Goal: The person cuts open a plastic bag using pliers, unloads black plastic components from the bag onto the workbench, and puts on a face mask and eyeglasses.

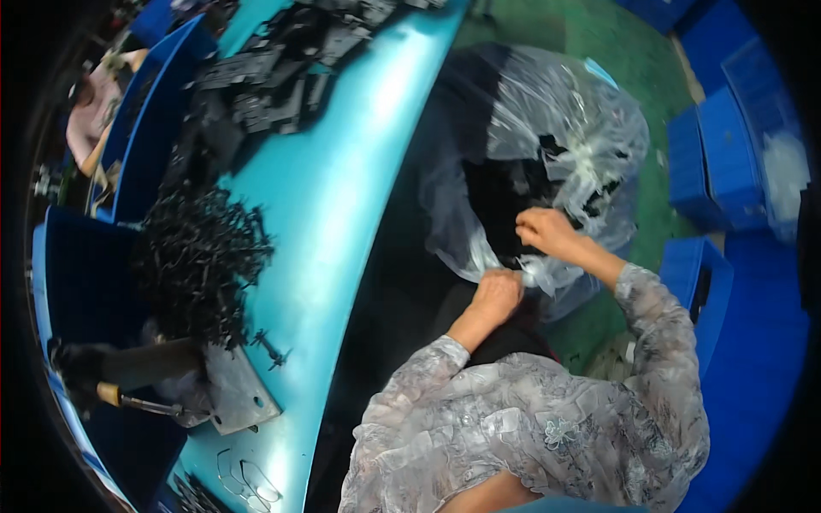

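A large clear plastic bag point(547, 94) stands on the floor to the right of the table, its mouth spread wide. Dark pieces point(505, 192) lie inside it, too shadowed to name. My left hand point(499, 295) is closed on the near rim of the bag, where the plastic bunches up at the fingers. Over the bag's opening, to the right of my left hand, hovers my right hand point(552, 232) with its fingers curled together. Whatever those fingers may hold does not show.
The blue-green table point(342, 188) carries flat black plastic parts point(282, 81) and a heap of black branched parts point(205, 256). A hand press with a yellow-handled lever point(109, 393) sits near its lower end. Blue bins point(714, 158) line the right; another person point(94, 120) is at far left.
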Motion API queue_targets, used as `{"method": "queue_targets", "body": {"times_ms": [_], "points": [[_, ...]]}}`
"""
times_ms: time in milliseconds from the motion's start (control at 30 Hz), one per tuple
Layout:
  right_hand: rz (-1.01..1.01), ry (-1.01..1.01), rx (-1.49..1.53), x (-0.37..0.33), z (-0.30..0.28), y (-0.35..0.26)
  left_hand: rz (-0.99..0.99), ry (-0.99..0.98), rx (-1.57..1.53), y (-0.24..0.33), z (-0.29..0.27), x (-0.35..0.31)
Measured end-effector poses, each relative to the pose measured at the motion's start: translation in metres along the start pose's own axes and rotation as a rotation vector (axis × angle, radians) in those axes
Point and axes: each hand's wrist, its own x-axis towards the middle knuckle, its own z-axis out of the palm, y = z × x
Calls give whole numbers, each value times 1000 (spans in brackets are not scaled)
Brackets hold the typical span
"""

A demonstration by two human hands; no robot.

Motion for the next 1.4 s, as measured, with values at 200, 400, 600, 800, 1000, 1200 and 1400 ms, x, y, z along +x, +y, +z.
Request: {"method": "queue_targets", "body": {"times_ms": [200,400,600,800,1000,1200,1400], "points": [[229,-432,-233,-42,57,82,32,-143,133,10,5,0],[-127,-428,-740,-10,68,95,39,-197,189,11,9,-3],[380,-661,-824,-28,68,126,70,-253,218,10,1,-5],[132,-617,-878,-28,64,133,101,-259,237,11,-1,-5],[-55,-439,-774,-13,49,120,84,-243,223,14,-4,-6],[9,-472,-694,-12,52,113,96,-267,209,20,-9,-7],[-38,-634,-685,-19,48,120,121,-267,209,17,-6,-8]]}}
